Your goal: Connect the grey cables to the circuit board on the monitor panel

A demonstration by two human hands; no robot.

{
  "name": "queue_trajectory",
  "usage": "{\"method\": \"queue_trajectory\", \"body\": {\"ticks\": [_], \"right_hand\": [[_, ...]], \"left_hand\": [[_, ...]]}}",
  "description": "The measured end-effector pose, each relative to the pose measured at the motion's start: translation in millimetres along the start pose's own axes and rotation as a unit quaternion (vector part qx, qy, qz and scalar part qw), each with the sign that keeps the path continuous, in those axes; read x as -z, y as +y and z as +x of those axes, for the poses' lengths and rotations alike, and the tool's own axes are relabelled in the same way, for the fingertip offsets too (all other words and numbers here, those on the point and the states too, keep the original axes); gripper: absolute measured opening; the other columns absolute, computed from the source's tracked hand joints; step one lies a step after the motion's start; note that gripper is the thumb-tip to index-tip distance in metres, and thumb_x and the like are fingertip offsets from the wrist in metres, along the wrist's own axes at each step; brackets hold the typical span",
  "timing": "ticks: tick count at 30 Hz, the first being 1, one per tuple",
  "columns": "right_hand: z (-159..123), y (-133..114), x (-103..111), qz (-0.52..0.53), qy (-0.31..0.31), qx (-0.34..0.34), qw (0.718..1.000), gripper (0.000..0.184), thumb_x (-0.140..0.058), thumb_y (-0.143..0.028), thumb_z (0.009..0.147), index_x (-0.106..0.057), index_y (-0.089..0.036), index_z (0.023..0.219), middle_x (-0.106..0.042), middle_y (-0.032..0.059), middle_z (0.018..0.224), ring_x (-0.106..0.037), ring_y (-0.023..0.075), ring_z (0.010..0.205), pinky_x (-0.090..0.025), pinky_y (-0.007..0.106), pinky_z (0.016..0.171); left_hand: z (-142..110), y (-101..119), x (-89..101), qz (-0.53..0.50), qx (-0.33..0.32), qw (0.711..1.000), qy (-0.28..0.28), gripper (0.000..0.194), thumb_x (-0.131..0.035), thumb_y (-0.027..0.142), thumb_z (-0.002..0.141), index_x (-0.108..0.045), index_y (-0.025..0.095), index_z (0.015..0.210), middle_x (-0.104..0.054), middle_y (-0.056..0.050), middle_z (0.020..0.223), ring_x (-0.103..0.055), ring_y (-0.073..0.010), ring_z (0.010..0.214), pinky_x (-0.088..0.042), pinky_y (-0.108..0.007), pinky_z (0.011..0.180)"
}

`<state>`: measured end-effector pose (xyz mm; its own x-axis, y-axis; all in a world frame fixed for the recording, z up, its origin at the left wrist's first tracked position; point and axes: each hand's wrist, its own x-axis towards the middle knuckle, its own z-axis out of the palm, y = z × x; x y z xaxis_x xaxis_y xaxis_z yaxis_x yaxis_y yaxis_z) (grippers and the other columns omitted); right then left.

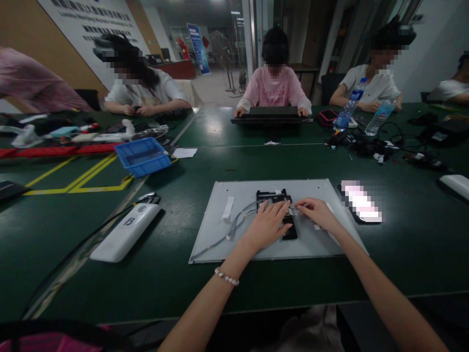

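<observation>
Your left hand (268,220) lies with fingers spread over the black bracket (290,232), near the middle of the grey panel (212,234). Your right hand (314,211), also above the panel, has narrowed fingertips; I cannot tell whether they hold anything. Left of the panel lies a white case (126,232).

Head-height view, forward and down across table (205,168), seemingly near.
</observation>
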<state>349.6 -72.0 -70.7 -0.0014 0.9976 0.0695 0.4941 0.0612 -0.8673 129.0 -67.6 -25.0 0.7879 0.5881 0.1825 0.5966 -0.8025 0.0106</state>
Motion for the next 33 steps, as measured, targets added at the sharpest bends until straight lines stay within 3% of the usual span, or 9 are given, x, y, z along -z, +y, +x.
{"method": "queue_trajectory", "body": {"ticks": [5,11,13,19,28,33], "right_hand": [[-3.1,-6.3,3.0,0.016,-0.016,-0.015,1.0,0.026,-0.054,-0.033,0.077,-0.069,-0.018,0.092,-0.068,0.0038,0.075,-0.059,0.0138,0.058,-0.043,0.023,0.049],[-4.2,-6.8,4.7,0.034,-0.028,-0.023,0.999,0.027,-0.055,-0.033,0.076,-0.068,-0.017,0.094,-0.068,0.0044,0.077,-0.057,0.0125,0.057,-0.041,0.02,0.044],[-4.3,-5.6,5.6,0.032,-0.028,-0.015,0.999,0.028,-0.056,-0.032,0.076,-0.067,-0.017,0.097,-0.068,0.0048,0.081,-0.058,0.0127,0.059,-0.043,0.022,0.047],[-4.2,-6.5,7.7,-0.018,-0.024,0.05,0.998,0.023,-0.062,-0.025,0.075,-0.069,-0.02,0.097,-0.067,0.0053,0.099,-0.061,0.0149,0.077,-0.049,0.029,0.074],[-4.5,-10.6,3.6,-0.071,-0.052,0.069,0.994,0.03,-0.067,-0.025,0.07,-0.067,-0.021,0.1,-0.06,0.0048,0.098,-0.057,0.0109,0.063,-0.049,0.027,0.065],[-3.9,-11.5,0.4,-0.086,-0.045,0.077,0.992,0.025,-0.066,-0.025,0.071,-0.068,-0.021,0.096,-0.059,0.0049,0.097,-0.055,0.0106,0.06,-0.048,0.028,0.064]], "left_hand": [[0.4,1.0,-0.5,0.002,0.0,1.0,0.005,0.053,-0.035,0.041,0.095,-0.025,0.015,0.14,-0.042,-0.01,0.138,-0.04,-0.0213,0.125,-0.024,-0.04,0.108],[1.0,2.7,-2.5,-0.004,0.002,1.0,0.012,0.049,-0.036,0.035,0.094,-0.029,0.015,0.138,-0.043,-0.011,0.137,-0.04,-0.0216,0.126,-0.024,-0.041,0.108],[1.4,2.9,-3.2,-0.011,0.003,1.0,0.016,0.048,-0.037,0.034,0.094,-0.029,0.015,0.137,-0.044,-0.011,0.137,-0.04,-0.0218,0.126,-0.025,-0.041,0.108],[2.9,2.8,-5.3,-0.01,0.004,1.0,0.022,0.045,-0.039,0.031,0.092,-0.033,0.014,0.134,-0.044,-0.011,0.136,-0.04,-0.0213,0.126,-0.026,-0.04,0.107],[0.9,2.3,-3.6,-0.005,0.004,1.0,0.02,0.044,-0.036,0.031,0.093,-0.033,0.016,0.135,-0.045,-0.01,0.135,-0.041,-0.0215,0.124,-0.026,-0.042,0.107],[0.1,1.4,-2.2,-0.013,0.003,1.0,0.021,0.045,-0.038,0.032,0.093,-0.033,0.015,0.134,-0.045,-0.01,0.135,-0.041,-0.0216,0.124,-0.026,-0.041,0.107]]}}
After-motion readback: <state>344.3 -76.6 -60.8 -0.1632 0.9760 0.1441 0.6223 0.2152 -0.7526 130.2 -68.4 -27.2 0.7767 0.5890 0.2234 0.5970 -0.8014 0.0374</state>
